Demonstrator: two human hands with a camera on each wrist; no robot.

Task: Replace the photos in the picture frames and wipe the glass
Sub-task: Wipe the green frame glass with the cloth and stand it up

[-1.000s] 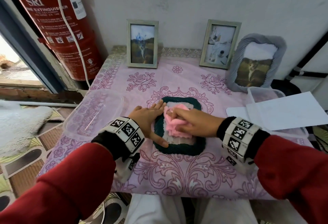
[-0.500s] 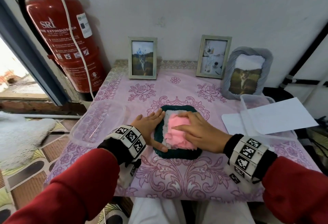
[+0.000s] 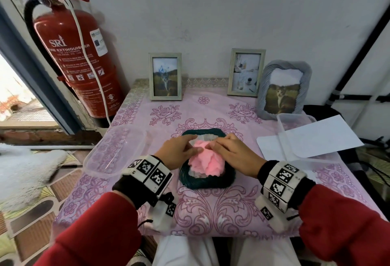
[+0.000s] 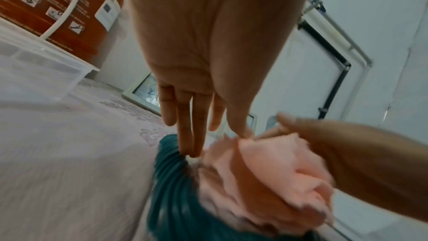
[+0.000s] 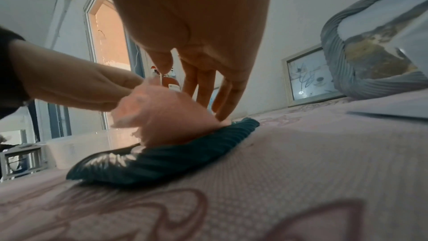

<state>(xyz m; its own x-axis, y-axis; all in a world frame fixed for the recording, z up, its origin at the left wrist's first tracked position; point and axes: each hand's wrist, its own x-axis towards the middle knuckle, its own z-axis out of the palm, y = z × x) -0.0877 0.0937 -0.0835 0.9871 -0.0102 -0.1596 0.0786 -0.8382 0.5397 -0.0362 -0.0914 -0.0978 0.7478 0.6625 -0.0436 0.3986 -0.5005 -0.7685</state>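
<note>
A dark green ribbed picture frame [image 3: 205, 183] lies flat on the pink flowered tablecloth [image 3: 211, 213], glass up. A crumpled pink cloth [image 3: 205, 162] sits on its glass. My right hand [image 3: 220, 141] lies over the cloth's right side with straight fingers that reach the frame's far edge [image 5: 243, 122]. My left hand [image 3: 195, 143] rests straight fingers on the frame's far left rim [image 4: 176, 153], and its thumb touches the cloth's edge [image 4: 273, 168]. Most of the glass is hidden under the cloth and hands.
Three framed photos lean on the back wall: two pale frames [image 3: 165, 76] [image 3: 245, 71] and a grey ribbed one [image 3: 282, 90]. A clear tub [image 3: 114, 152] sits left; another [image 3: 295, 122] right holds white paper [image 3: 316, 139]. A red extinguisher [image 3: 78, 63] stands beyond the table's left corner.
My left hand slid from the frame's left side up to its far left corner, thumb now on the cloth. The cloth has shifted toward the frame's near side and bunched up. The head view rose.
</note>
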